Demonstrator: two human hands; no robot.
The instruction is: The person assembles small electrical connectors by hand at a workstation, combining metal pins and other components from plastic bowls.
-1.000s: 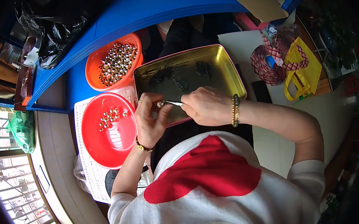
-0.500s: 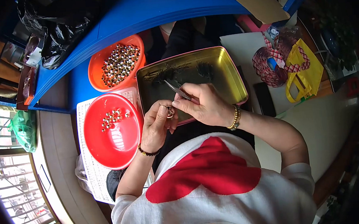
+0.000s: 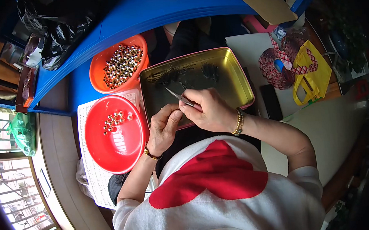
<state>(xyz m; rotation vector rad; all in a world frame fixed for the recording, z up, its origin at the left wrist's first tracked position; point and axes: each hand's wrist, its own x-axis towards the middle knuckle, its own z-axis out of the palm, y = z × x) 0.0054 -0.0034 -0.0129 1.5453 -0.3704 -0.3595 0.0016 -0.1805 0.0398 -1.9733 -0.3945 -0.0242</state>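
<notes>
My left hand [image 3: 163,128] is closed, thumb pressed against the fingers, just in front of the tin tray [image 3: 239,79]. What it pinches is hidden. Touching those fingertips, my right hand [image 3: 212,109] grips a pointed metal tool that looks like tweezers [image 3: 179,95]; its tip points up and left over the tray. Bunches of thin black strands [image 3: 168,75] lie inside the tray. Left of my left hand is a red bowl [image 3: 106,152] with several shiny gold balls [image 3: 115,120].
An orange bowl [image 3: 97,74] full of shiny balls stands beyond the red one. A white plastic basket [image 3: 96,181] is beneath the red bowl. At right lie a dark phone-like slab [image 3: 271,102], a checked ribbon roll [image 3: 271,74] and a yellow bag [image 3: 324,69]. A blue table edge [image 3: 165,18] runs across the top.
My hands have drawn closer together. My left fingers have turned and now cover the small round shiny thing that showed between them. The metal tool has shifted slightly left and down.
</notes>
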